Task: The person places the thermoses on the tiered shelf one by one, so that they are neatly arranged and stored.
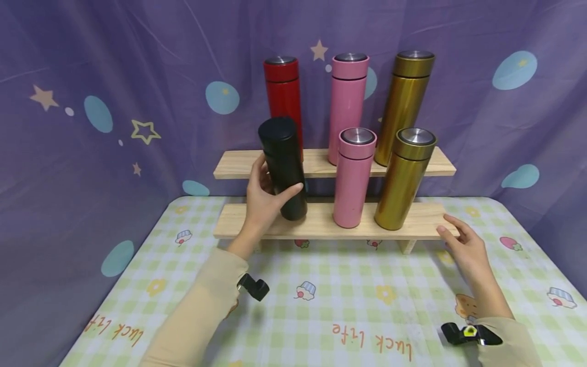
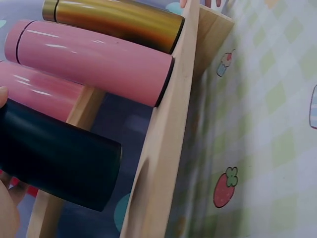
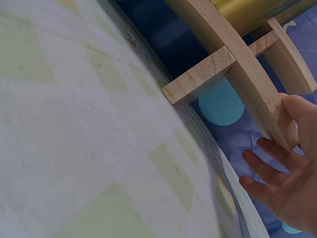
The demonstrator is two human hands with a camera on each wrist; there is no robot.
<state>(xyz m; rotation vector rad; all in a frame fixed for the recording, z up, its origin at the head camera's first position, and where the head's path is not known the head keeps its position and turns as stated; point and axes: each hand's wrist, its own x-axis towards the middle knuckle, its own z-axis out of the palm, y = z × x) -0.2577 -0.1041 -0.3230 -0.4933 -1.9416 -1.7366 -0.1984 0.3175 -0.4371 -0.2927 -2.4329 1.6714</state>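
My left hand [image 1: 263, 196] grips a black thermos bottle [image 1: 284, 165], thumb across its front and fingers round the far side. The bottle leans a little, and in the left wrist view its base [image 2: 113, 176] stands apart from the lower board. Behind it, a red thermos [image 1: 282, 94] on the upper board is partly hidden. At the right end of the two-tier wooden shelf [image 1: 426, 219], my right hand [image 1: 468, 250] holds the lower board's end between thumb and index finger. Its other fingers [image 3: 265, 168] spread below the board in the right wrist view.
On the lower board stand a pink thermos [image 1: 353, 183] and a gold thermos [image 1: 403, 183]. Another pink thermos [image 1: 347, 102] and gold thermos [image 1: 405, 102] stand on the upper board. The shelf rests on a checked tablecloth [image 1: 339, 311] before a purple curtain [image 1: 151, 61].
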